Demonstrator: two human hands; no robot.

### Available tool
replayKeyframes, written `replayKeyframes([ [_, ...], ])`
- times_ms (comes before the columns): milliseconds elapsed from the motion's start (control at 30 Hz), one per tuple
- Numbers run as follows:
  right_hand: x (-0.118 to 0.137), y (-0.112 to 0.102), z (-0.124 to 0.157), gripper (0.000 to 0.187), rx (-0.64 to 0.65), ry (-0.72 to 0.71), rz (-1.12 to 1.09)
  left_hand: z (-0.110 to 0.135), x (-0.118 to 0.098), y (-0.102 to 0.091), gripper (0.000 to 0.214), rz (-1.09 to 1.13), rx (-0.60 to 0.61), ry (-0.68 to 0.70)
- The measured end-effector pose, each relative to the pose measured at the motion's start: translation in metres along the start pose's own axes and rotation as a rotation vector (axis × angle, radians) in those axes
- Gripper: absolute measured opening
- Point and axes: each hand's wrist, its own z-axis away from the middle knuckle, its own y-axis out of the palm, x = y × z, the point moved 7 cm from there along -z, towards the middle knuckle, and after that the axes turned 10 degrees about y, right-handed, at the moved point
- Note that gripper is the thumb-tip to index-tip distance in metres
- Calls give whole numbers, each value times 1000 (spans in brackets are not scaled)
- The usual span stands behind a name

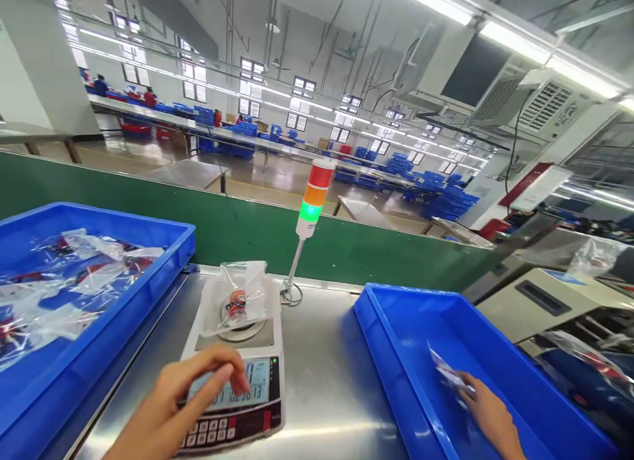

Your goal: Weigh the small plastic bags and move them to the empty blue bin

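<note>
My left hand (pixel 185 397) hovers over the display of a digital weighing scale (pixel 277 400). Its fingers are loosely bent, thumb apart from them, and nothing is in it. On the scale's round pan lies a clear plastic bag (pixel 255 292) with red and dark coiled wires (pixel 236 303) and a white label or paper inside. Inside the right blue bin (pixel 376 354), my right hand (pixel 488 410) pinches a thin clear plastic bag (pixel 448 373) by its edge; its contents are hard to make out.
Several bagged wire parts (pixel 104 268) fill the left blue bin (pixel 123 325). Behind the scale stands a signal tower (pixel 313 199) with its green lamp lit, before a green partition (pixel 238 229). A beige machine (pixel 549 308) is at the right. People work far off.
</note>
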Motion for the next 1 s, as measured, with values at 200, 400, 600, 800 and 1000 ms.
replayKeyframes([
  [200, 137, -77, 60, 64, -149, -55, -212, -42, 9, -61, 45, -249, -363, 60],
  [400, 275, 0, 149, 44, 319, -603, -148, -99, 22, -69, 34, -404, -391, 98],
  [600, 288, 81, 179, 65, 640, -599, 148, -137, 42, -65, 26, -653, -267, 109],
  [800, 267, 64, 180, 56, 751, -536, 85, -153, 53, -64, 27, -702, -215, 112],
  [1000, 261, 30, 176, 44, 850, -422, -107, -172, 64, -58, 28, -693, -132, 86],
])
